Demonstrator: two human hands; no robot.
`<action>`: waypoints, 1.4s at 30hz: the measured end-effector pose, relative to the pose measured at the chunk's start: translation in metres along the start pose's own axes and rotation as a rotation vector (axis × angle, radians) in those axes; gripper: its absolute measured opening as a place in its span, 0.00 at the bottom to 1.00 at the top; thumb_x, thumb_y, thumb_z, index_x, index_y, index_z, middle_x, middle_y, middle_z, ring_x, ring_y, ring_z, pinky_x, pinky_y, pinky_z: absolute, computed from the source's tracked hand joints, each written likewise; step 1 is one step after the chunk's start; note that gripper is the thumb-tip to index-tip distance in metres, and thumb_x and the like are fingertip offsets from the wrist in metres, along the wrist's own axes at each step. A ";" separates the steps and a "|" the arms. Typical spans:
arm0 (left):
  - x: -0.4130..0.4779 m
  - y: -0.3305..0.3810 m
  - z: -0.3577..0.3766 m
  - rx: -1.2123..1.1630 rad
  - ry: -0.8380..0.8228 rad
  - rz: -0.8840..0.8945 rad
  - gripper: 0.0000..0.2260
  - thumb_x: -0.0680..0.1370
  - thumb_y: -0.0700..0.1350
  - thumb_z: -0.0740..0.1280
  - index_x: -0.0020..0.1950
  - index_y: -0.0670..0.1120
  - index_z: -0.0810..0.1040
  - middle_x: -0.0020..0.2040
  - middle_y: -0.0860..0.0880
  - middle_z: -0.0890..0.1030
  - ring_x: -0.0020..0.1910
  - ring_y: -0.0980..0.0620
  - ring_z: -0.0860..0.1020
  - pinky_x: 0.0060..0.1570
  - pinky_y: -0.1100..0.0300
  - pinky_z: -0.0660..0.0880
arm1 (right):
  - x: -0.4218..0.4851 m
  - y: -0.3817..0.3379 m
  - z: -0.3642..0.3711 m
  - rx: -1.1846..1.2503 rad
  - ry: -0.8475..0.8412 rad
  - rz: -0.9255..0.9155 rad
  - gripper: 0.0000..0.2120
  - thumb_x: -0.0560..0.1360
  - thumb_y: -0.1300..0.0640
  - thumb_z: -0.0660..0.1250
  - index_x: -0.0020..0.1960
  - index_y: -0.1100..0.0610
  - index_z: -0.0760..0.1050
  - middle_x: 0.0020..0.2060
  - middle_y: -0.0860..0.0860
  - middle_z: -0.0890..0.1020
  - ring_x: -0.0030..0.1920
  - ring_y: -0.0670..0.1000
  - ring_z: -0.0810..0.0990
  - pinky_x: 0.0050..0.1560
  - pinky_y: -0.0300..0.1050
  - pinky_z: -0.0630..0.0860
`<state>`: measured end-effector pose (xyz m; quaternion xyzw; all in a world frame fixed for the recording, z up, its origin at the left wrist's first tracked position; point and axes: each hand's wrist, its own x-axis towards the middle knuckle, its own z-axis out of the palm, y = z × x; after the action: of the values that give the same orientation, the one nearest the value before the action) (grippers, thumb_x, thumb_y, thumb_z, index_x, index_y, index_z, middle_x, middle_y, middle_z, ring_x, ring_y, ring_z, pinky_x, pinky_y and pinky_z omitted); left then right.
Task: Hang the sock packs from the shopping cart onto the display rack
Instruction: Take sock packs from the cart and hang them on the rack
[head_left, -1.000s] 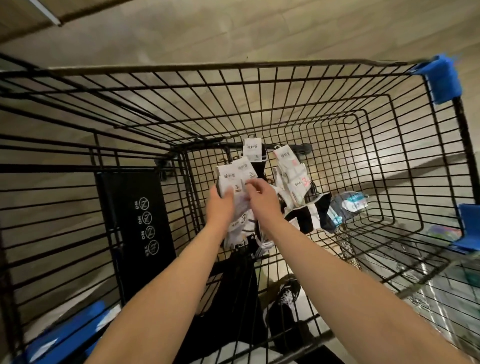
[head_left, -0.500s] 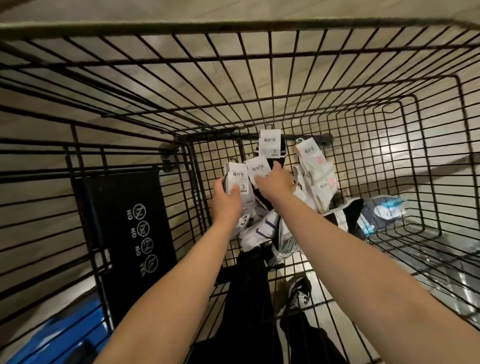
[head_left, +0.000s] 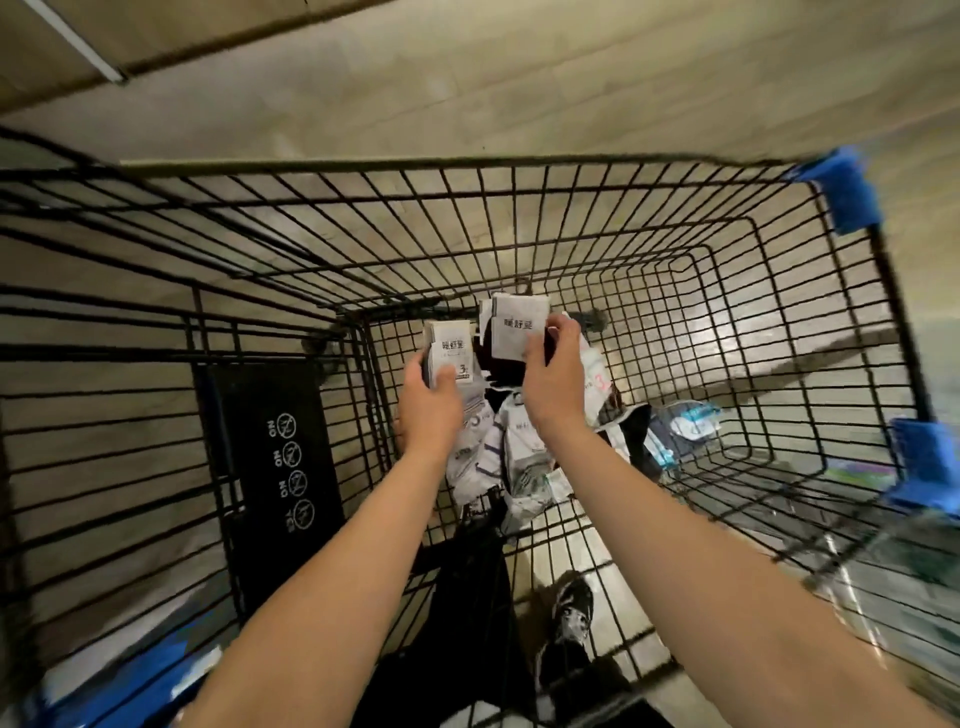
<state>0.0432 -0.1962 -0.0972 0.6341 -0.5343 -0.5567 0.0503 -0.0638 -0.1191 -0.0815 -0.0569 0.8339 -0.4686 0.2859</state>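
Inside shopping cart (head_left: 571, 208): left hand (head_left: 434, 400) grips one sock pack (head_left: 451, 353); right hand (head_left: 553, 384) pinches another sock pack (head_left: 517, 325).

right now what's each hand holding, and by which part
The left hand grips a light sock pack at the lower part of its card label; the right hand pinches a dark sock pack by its label's right edge.

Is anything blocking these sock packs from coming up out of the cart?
Nothing visible: left hand grips the left pack, right hand the right pack, and the cart is open above. The rack is out of view.
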 end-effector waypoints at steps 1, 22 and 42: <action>-0.010 0.010 -0.001 -0.007 -0.022 0.033 0.18 0.84 0.50 0.62 0.74 0.52 0.69 0.58 0.55 0.77 0.55 0.53 0.77 0.55 0.56 0.72 | -0.006 -0.009 -0.007 0.035 0.030 -0.018 0.11 0.85 0.54 0.58 0.67 0.53 0.67 0.54 0.43 0.77 0.52 0.41 0.77 0.49 0.33 0.75; -0.389 0.053 0.065 0.168 -0.447 0.702 0.06 0.86 0.48 0.61 0.61 0.49 0.71 0.51 0.52 0.77 0.49 0.51 0.75 0.46 0.62 0.69 | -0.267 -0.010 -0.325 0.377 0.466 -0.068 0.12 0.82 0.50 0.62 0.64 0.50 0.72 0.53 0.48 0.80 0.54 0.53 0.81 0.57 0.55 0.80; -0.572 -0.083 0.193 0.590 -0.924 0.871 0.19 0.82 0.59 0.61 0.71 0.55 0.69 0.62 0.50 0.79 0.60 0.46 0.80 0.63 0.43 0.76 | -0.452 0.176 -0.485 0.606 0.849 0.118 0.12 0.82 0.54 0.62 0.64 0.50 0.76 0.53 0.46 0.82 0.54 0.48 0.80 0.48 0.44 0.75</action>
<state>0.0567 0.3612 0.1490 0.0477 -0.8354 -0.5300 -0.1375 0.0843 0.5057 0.1597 0.2701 0.7053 -0.6537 -0.0477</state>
